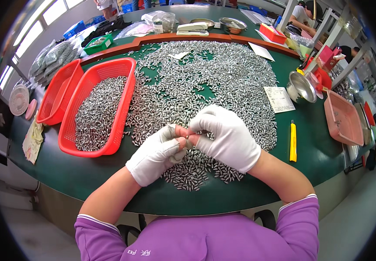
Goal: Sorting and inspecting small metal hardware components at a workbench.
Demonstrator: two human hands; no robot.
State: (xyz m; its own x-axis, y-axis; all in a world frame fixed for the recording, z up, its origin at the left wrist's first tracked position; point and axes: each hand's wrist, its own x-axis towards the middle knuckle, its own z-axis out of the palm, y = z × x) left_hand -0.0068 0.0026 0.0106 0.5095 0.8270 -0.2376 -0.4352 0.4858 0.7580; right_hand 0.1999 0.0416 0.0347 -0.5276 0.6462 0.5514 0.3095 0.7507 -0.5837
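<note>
- Mount: head-worn, left unit of a side-by-side pair; wide fisheye lens.
- Direction: downward and forward over the green table (pixel 313 145); upright, unmirrored.
- Range: near the left hand (pixel 152 155) and right hand (pixel 229 137); purple shirt (pixel 188 241) spans lower-edge centre.

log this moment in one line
left grip, right grip: together at metal piece | loose pieces: across green table | red basket: pieces inside

I've got a green desk (pixel 249 196) with loose silver parts (pixel 244 87) spread mid-surface, filled red basket (pixel 89 153) left, paper slip (pixel 279 99) and yellow cutter (pixel 293 141) right.
</note>
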